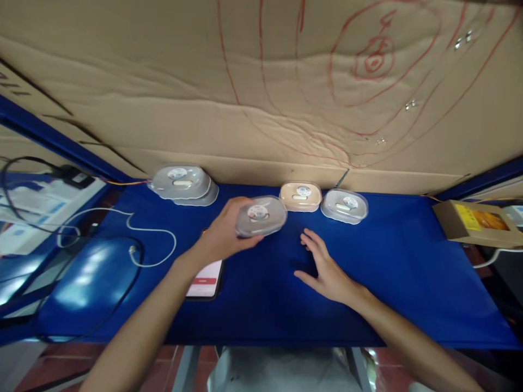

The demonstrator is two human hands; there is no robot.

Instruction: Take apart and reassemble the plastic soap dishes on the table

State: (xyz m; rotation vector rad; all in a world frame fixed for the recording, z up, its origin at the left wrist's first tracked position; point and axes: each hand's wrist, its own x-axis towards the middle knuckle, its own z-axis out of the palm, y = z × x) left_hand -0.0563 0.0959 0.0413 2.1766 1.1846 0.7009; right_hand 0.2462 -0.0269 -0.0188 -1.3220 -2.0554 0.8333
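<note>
My left hand (229, 231) grips a grey plastic container (267, 218) with a clear lid and a round sticker, holding it by its left end over the middle of the table. To the right, my right hand (321, 267) is empty, its fingers apart above the blue surface. Behind the hands, a beige container (300, 197) and another grey lidded container (345, 207) sit side by side along the cardboard. At the back left, a grey container (180, 182) rests on top of a second one (206, 196). Partly hidden under my left hand lies a phone (206, 280) with its screen lit.
The blue table (388, 294) ends at a cardboard wall (171, 125) with red marker lines. A white cable (159, 231) and a black cable (122, 296) lie at the left. On the right edge stands a cardboard box (476, 223) with a yellow label.
</note>
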